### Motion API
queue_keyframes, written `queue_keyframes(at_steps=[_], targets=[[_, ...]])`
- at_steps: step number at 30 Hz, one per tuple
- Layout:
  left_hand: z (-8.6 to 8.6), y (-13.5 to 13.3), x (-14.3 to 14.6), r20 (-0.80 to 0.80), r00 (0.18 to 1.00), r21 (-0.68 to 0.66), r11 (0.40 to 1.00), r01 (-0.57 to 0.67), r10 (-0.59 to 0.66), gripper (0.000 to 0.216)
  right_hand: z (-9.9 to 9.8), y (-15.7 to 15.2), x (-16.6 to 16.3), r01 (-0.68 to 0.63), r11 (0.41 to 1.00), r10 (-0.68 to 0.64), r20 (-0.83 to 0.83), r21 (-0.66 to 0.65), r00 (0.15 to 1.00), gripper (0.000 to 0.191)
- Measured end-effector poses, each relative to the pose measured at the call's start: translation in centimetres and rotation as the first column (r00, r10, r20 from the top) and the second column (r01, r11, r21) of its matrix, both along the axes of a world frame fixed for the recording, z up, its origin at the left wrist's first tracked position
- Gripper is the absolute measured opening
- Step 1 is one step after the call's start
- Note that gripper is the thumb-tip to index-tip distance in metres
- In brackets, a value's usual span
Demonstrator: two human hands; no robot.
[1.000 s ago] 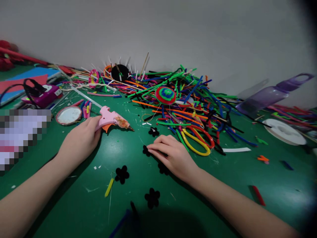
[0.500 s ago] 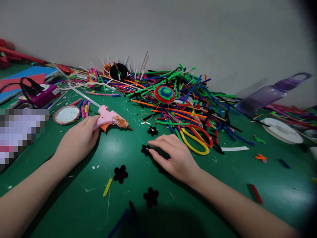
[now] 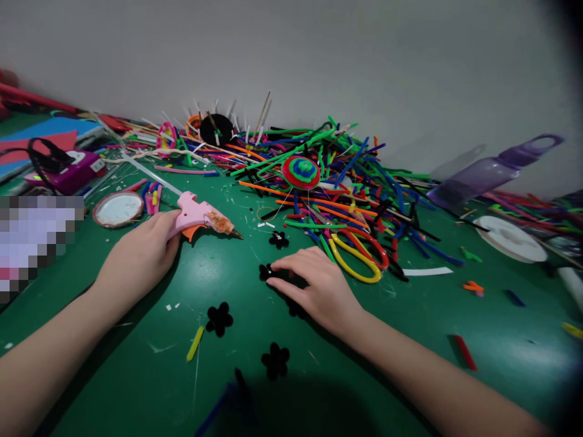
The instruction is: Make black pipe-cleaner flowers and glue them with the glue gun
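My left hand [image 3: 141, 246] is wrapped round the handle of a pink hot glue gun [image 3: 194, 215], its brown-stained nozzle pointing right and a clear glue stick out of its back. On the right, the thumb and forefinger of my right hand [image 3: 316, 291] are at the two sides of a small black felt-like flower [image 3: 265, 271] lying flat, with a whitish spot on it. Another black flower [image 3: 279, 239] with white spots lies just beyond. Two plain ones, a left flower [image 3: 219, 319] and a nearer flower [image 3: 276, 361], lie closer to me. One more is partly hidden under my right hand.
Behind lies a heap of coloured pipe cleaners [image 3: 328, 145] with scissors [image 3: 359, 255] at its front edge. A purple bottle [image 3: 483, 176] and a white spool [image 3: 510, 240] are at right. At left are a round lid [image 3: 118, 210] and a purple power adapter [image 3: 68, 173].
The view has shifted slightly, so everything sits a little further left. My right thumb and forefinger stay at the same flower, and the glue gun stays in my left hand.
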State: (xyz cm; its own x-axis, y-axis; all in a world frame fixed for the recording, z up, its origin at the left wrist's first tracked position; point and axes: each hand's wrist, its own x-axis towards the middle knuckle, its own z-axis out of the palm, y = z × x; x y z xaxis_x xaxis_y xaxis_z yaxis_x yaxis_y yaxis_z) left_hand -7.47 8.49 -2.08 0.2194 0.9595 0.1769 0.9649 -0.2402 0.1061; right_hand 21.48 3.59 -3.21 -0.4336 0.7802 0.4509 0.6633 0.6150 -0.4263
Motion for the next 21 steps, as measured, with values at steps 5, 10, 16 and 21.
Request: queue_keyframes(at_steps=[5,10,16,21], targets=[[-0.19,0.05,-0.19,0.013,1.0,0.004,1.0,0.013,-0.013,0.048,0.14,-0.01,-0.03,-0.024,1.0,0.024,0.003,0.006,1.0,0.012],[-0.28,0.06,-0.2,0.012,1.0,0.021,1.0,0.023,-0.023,0.047,-0.14,-0.02,-0.09,-0.029,0.999,0.029,-0.009,0.028,1.0,0.015],[-0.23,0.04,-0.21,0.012,1.0,0.01,1.0,0.016,-0.016,0.047,-0.2,0.04,-0.12,-0.025,0.999,0.026,-0.027,0.025,0.999,0.015],[-0.2,0.04,-0.26,0.012,1.0,0.001,1.0,0.012,-0.012,0.046,-0.06,-0.02,-0.08,-0.034,0.998,0.035,-0.01,0.044,0.999,0.012]])
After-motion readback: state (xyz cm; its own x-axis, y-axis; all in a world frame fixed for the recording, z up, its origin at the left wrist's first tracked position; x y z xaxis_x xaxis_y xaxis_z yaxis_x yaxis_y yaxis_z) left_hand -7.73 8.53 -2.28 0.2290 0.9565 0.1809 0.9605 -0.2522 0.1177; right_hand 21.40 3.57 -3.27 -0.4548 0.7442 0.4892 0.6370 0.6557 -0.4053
